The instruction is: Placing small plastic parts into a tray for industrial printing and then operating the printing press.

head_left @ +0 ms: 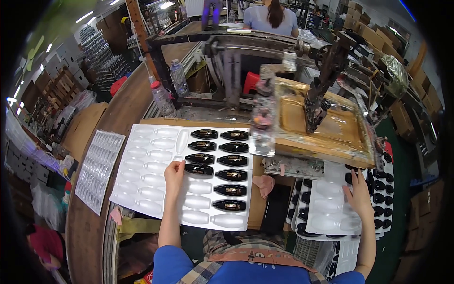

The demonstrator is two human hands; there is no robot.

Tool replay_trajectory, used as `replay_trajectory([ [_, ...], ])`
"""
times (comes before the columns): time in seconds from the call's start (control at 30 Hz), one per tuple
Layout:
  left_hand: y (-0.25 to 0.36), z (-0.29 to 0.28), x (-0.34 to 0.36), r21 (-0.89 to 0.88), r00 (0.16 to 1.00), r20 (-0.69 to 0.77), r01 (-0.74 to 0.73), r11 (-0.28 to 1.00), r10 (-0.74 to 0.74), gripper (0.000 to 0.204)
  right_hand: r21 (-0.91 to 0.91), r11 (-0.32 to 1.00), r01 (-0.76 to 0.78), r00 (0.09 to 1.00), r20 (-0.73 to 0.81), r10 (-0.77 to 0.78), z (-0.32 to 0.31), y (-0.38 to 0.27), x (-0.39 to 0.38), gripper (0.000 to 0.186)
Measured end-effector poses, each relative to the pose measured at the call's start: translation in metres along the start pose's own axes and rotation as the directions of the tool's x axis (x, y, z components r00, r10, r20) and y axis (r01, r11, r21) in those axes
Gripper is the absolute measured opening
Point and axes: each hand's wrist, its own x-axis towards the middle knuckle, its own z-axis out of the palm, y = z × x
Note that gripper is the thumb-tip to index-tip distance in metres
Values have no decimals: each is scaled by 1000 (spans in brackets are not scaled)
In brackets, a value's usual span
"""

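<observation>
Left hand (175, 175) is pinching a black bottle's (199, 169) tip at the white tray (146, 191); right hand (358, 193), fingers spread, is reaching beside another bottle (349, 178). Level lowering should be preventing scuffs.

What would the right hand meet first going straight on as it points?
Likely the nearest black bottle; past that, the wooden frame follows, though depth is unclear and the right hand might pass beneath.

Black piece (348, 178) by right hand (358, 195) partly hidden, head of co-worker (259, 18) beyond upper edge
</observation>
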Motion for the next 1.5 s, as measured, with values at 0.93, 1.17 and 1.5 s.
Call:
replay_trajectory([
  [0.93,155,124,41,-651,865,337,-72,756,373,16,402,892,205,968,51,-246,27,-130,90,49],
  [1.17,80,-4,-25,-366,976,-6,-206,908,219,13,368,895,251,967,-54,-249,16,-76,63,46],
  [1.5,-6,-21,-55,-196,999,13,35,980,-34,13,-103,993,-56,997,44,61,10,59,40,25],
])
